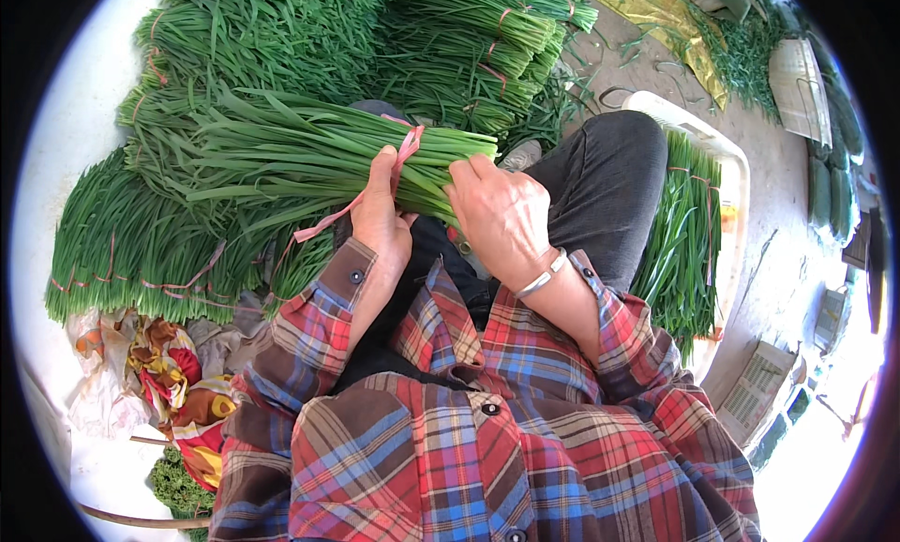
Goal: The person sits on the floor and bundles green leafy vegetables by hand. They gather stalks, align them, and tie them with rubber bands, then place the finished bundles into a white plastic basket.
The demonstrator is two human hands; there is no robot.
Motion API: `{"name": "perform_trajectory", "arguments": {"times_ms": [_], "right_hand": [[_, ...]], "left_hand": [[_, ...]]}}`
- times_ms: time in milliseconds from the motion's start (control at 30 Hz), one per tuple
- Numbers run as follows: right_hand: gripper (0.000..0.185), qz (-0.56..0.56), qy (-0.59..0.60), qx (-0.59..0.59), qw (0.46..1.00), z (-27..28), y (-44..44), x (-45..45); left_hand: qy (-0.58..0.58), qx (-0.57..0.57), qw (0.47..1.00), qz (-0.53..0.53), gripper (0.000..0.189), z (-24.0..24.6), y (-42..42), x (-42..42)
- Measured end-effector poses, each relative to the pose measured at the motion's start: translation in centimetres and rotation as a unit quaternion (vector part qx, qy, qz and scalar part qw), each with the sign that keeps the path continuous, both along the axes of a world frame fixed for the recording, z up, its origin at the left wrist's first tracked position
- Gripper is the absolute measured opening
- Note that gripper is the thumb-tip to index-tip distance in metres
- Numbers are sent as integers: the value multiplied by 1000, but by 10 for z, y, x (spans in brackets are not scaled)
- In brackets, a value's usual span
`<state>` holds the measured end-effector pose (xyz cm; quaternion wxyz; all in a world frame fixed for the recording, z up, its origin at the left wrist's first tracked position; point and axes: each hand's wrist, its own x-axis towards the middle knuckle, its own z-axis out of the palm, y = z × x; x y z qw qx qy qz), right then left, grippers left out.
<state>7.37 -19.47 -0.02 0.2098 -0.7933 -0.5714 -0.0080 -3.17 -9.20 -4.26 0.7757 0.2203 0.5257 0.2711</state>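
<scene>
A bundle of garlic chives lies crosswise in front of me, its leaf tips to the left and its pale cut ends to the right. Around it runs a pink tie with a loose tail hanging to the lower left. My left hand grips the bundle from below at the tie, thumb up along the near side. At the cut ends, my right hand has its fingertips bent against the stems; whether it pinches a few of them is hidden behind the knuckles.
Tied chive bundles are heaped beyond and to the left. A white plastic crate with more chives stands by my right knee. Patterned cloth and curly greens lie at lower left. A yellow sheet covers floor at upper right.
</scene>
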Motion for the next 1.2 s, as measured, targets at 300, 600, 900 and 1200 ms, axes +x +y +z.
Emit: {"name": "perform_trajectory", "arguments": {"times_ms": [300,600,900,1200], "right_hand": [[12,28,113,22,993,5,13,9],[12,33,130,54,990,14,12,2],[12,-13,646,-76,759,125,-80,67],[22,169,742,221,610,170,-160,125]], "left_hand": [[-6,12,1000,-7,40,-4,1,-1],[-36,-24,999,-5,35,24,4,0],[-164,-45,982,-83,61,34,24,-13],[-162,-117,979,-48,64,47,40,-2]]}}
